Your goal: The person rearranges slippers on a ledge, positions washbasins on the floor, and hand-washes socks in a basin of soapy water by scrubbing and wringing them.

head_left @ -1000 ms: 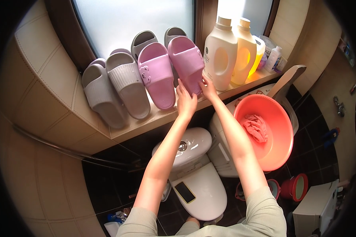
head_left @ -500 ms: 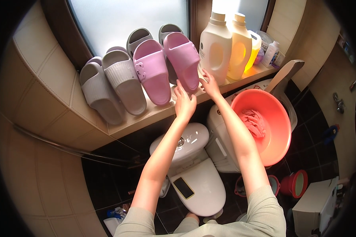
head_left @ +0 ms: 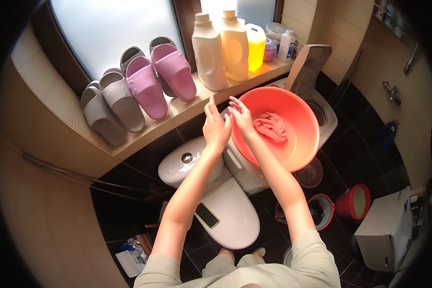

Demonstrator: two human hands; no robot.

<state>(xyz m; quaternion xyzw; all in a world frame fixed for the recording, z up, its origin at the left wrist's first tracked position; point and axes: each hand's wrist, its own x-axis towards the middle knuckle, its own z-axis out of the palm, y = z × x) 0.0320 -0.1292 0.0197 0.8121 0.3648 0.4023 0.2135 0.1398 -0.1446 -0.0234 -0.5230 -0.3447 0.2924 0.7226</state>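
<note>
My left hand (head_left: pixel 217 126) is held out over the gap between the toilet and the washing machine, fingers stretched and nothing in them. Close beside it, my right hand (head_left: pixel 242 117) hovers at the left rim of an orange-red basin (head_left: pixel 300 144), fingers apart and loosely bent. Inside the basin lies a crumpled pink-red cloth (head_left: pixel 270 127). Beyond my hands, pink slippers (head_left: pixel 174 72) and grey slippers (head_left: pixel 123 103) lean against the window from the tiled sill (head_left: pixel 177 109). A white detergent bottle (head_left: pixel 209 57) stands right of them.
More bottles, including a yellow jug (head_left: pixel 256 48), line the sill. Below is a toilet (head_left: pixel 235 216) with a phone (head_left: pixel 207 215) on its closed lid. The basin rests on a washing machine whose lid (head_left: pixel 308 72) is raised. A red bucket (head_left: pixel 349 204) stands on the dark floor.
Both hands have drawn back from the sill by the pink slippers and now hang nearer the basin. The view has swung right; slippers and bottles appear further left.
</note>
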